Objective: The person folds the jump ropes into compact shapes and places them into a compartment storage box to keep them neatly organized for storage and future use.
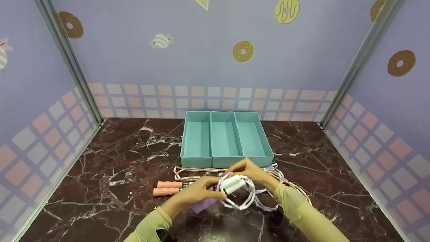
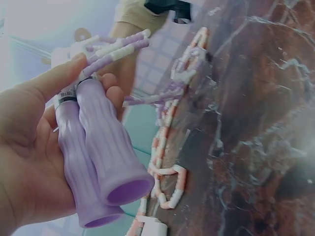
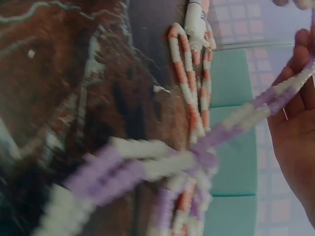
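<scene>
My left hand (image 1: 198, 192) grips the two purple handles (image 2: 110, 142) of a beaded jump rope, thumb over their corded ends. Its purple-and-white beaded cord (image 1: 242, 205) hangs in loops between my hands, around the white upper parts of the handles (image 1: 233, 183). Across from it, my right hand (image 1: 250, 170) holds the doubled cord, which runs over its fingers (image 3: 299, 59). More of this cord trails down onto the table. A second jump rope, with coral handles (image 1: 168, 188) and coral-and-white beads (image 3: 183, 73), lies on the table behind my hands.
Just beyond the ropes stands a teal tray (image 1: 196, 162) with three long compartments. Under everything is a dark red marbled table (image 1: 117, 198). Lilac panels printed with sweets and checks enclose the back and sides, with metal posts (image 1: 72, 67) at the corners.
</scene>
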Tool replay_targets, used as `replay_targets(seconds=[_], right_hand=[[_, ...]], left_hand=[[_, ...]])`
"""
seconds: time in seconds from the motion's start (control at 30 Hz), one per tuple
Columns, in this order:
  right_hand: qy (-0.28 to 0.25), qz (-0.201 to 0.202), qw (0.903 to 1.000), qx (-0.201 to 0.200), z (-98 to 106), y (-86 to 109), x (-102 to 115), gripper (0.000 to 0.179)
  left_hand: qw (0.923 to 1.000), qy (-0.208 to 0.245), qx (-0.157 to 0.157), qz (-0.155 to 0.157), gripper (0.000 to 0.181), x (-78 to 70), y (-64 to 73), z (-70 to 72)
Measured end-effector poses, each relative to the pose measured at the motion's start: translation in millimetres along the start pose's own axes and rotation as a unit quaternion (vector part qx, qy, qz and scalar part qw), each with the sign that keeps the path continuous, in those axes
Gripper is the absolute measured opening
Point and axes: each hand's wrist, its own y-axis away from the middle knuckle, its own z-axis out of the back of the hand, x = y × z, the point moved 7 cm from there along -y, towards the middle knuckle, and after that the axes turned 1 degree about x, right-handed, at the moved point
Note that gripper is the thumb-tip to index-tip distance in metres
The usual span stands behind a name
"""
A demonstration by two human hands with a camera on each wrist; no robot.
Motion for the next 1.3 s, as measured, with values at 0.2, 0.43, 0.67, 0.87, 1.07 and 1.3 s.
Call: replay_targets(seconds=[0.2, 0.43, 0.67, 0.87, 1.07, 1.3], right_hand=[[-0.028, -0.014, 0.9962, -0.081, 4.6, 13.4, -15.8, 0.014], [-0.042, -0.082, 0.9868, -0.133, 4.8, 22.3, -29.7, 0.028], [-0.024, -0.077, 0.9863, -0.144, 1.6, 27.7, -29.6, 0.023], [0.005, -0.064, 0.9888, -0.135, -1.7, 36.6, -37.4, 0.025], [0.173, -0.011, 0.9676, -0.183, -2.9, 46.0, -24.1, 0.021], [0.333, 0.035, 0.9138, -0.230, -11.3, 51.8, -3.7, 0.013]], left_hand=[[0.9976, 0.020, -0.065, 0.012, 0.036, -2.9, -2.3, 14.8], [0.9915, 0.057, -0.115, 0.023, 0.036, -2.3, -2.1, 23.6], [0.9861, 0.079, -0.145, 0.016, 0.037, -4.3, -3.4, 29.9], [0.9776, 0.079, -0.193, 0.028, 0.036, -6.1, -1.1, 43.6], [0.9558, 0.119, -0.266, 0.040, 0.032, -1.8, 3.3, 61.9], [0.9283, 0.102, -0.355, 0.042, 0.019, 9.6, 8.2, 79.1]])
